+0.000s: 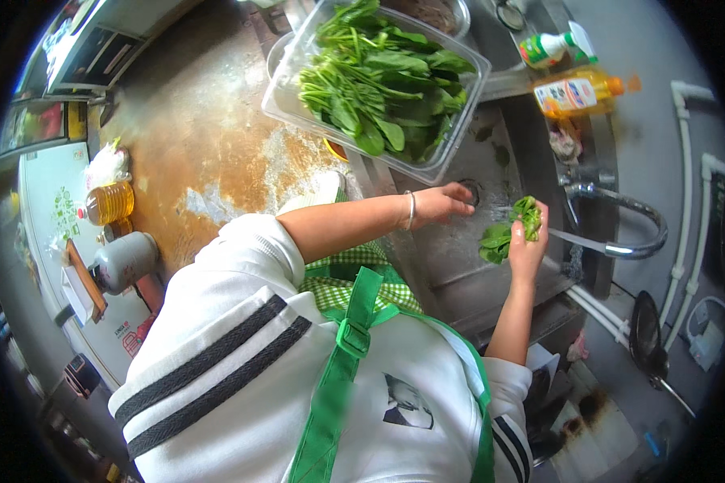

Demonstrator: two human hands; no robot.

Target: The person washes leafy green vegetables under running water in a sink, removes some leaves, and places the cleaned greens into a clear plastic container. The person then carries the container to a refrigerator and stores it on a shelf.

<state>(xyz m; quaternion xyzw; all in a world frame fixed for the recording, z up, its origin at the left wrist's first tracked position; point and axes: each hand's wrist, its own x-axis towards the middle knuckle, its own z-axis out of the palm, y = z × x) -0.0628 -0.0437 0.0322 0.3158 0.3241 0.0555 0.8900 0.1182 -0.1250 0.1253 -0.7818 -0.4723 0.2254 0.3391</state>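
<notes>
My right hand (527, 241) grips a small bunch of leafy greens (496, 243) over the stainless steel sink (453, 259). Water (574, 239) runs from the curved chrome faucet (640, 208) onto that hand and the leaves. To its left, my left hand (444, 204), with a silver bangle at the wrist, hovers near the drain (470, 192). Its blurred fingers are apart and hold nothing. A clear plastic tub (374, 163) piled with spinach-like greens (386, 78) stands beyond my left hand, its near corner over the sink. Loose leaves (500, 154) lie on the sink bottom.
A spray bottle (547, 49) and a dish soap bottle (571, 95) are along the sink's wall side. A black pan (645, 332) hangs at right. On the left, a gas cylinder (127, 259) and an oil jug (110, 204) stand on the floor (175, 139).
</notes>
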